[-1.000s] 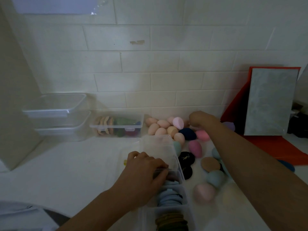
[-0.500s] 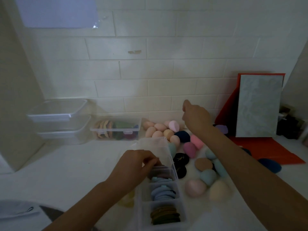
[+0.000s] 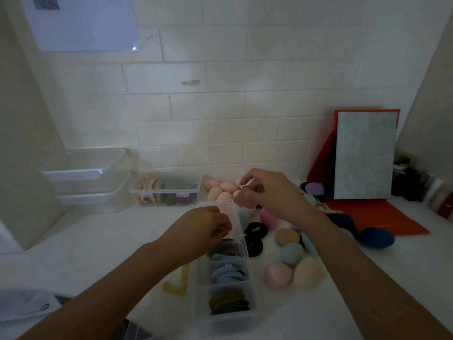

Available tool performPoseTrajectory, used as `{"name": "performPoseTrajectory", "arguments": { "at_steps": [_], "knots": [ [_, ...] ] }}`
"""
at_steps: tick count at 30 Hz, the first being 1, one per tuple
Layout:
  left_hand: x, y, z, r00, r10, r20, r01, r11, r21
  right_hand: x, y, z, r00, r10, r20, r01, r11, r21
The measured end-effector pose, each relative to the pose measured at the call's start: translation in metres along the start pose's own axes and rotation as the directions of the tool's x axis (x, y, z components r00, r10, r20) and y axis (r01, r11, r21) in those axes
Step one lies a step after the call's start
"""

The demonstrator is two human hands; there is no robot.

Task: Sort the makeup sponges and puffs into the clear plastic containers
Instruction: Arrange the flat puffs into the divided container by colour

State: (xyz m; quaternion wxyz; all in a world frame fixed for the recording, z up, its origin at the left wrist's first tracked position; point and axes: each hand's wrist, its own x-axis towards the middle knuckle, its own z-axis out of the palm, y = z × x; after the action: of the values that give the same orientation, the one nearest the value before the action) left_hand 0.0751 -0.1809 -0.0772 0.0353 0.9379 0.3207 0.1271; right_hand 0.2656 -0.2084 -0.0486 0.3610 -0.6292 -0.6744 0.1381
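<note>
A clear divided container (image 3: 199, 310) stands in front of me with olive puffs (image 3: 229, 304), blue puffs (image 3: 228, 274) and darker mauve puffs in its sections. My left hand (image 3: 203, 229) has its fingers curled in the far section; what they hold is hidden. My right hand (image 3: 272, 192) pinches a mauve puff (image 3: 245, 200) by its ribbon, just above the container's far end. Loose egg-shaped sponges lie to the right: pink (image 3: 278, 274), cream (image 3: 308, 272), teal (image 3: 291, 253). Peach sponges (image 3: 220, 190) are clustered at the wall.
Black puffs (image 3: 256, 229) lie beside the container. A second clear box (image 3: 166, 191) of puffs and two stacked empty tubs (image 3: 83, 168) stand at the back left. A red folder with a grey board (image 3: 365, 155) leans at the right, a navy sponge (image 3: 377, 238) before it.
My right hand came back from the sponge pile by the wall, now holding a mauve puff over the container. My left hand shifted slightly toward the far section.
</note>
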Motion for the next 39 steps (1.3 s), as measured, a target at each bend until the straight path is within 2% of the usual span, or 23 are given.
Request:
{"name": "performPoseTrajectory", "arguments": {
  "at_steps": [3,6,9,13,16,20,23,28,32,35,39],
  "knots": [
    [0.002,0.0,0.0,0.997,0.052,0.054,-0.053,0.998,0.027,0.0,0.003,0.002,1.0,0.013,0.008,-0.013,1.0,-0.005],
    [0.008,0.0,-0.002,0.994,-0.029,0.102,0.029,1.0,0.003,0.0,0.006,0.004,0.999,0.033,-0.003,-0.033,0.999,-0.011],
    [0.014,0.003,-0.003,0.995,-0.066,0.077,0.061,0.996,0.067,0.0,0.007,0.004,1.0,0.026,0.01,-0.026,0.999,-0.025],
    [0.019,0.011,0.0,0.995,-0.034,0.09,0.019,0.987,0.161,-0.003,0.007,0.004,0.996,-0.014,0.089,0.014,1.0,-0.007],
    [0.019,0.009,-0.001,0.996,-0.008,0.084,-0.009,0.981,0.195,-0.003,0.007,0.005,0.996,-0.015,0.089,0.016,1.0,-0.008],
    [0.01,0.004,-0.001,0.998,0.022,0.065,-0.02,1.0,-0.023,-0.003,0.006,0.004,0.998,-0.009,0.063,0.011,0.999,-0.039],
    [0.0,-0.002,0.002,0.999,-0.027,0.034,0.031,0.993,-0.111,-0.004,0.003,0.004,0.996,-0.034,0.083,0.04,0.997,-0.067],
    [-0.007,-0.005,0.002,0.999,-0.032,0.019,0.032,0.999,-0.009,-0.007,-0.003,0.011,0.989,-0.031,0.146,0.032,0.999,-0.007],
    [-0.003,-0.002,0.009,0.989,-0.111,-0.101,0.116,0.992,0.046,-0.009,-0.006,0.021,0.987,-0.038,0.158,0.043,0.999,-0.031],
    [0.004,0.004,0.012,0.98,-0.159,-0.122,0.152,0.986,-0.067,-0.009,-0.005,0.022,0.988,-0.039,0.148,0.047,0.998,-0.047],
    [0.001,0.004,0.009,0.983,-0.173,-0.069,0.155,0.966,-0.207,-0.01,-0.004,0.019,0.985,-0.026,0.172,0.039,0.997,-0.072]
  ]
}}
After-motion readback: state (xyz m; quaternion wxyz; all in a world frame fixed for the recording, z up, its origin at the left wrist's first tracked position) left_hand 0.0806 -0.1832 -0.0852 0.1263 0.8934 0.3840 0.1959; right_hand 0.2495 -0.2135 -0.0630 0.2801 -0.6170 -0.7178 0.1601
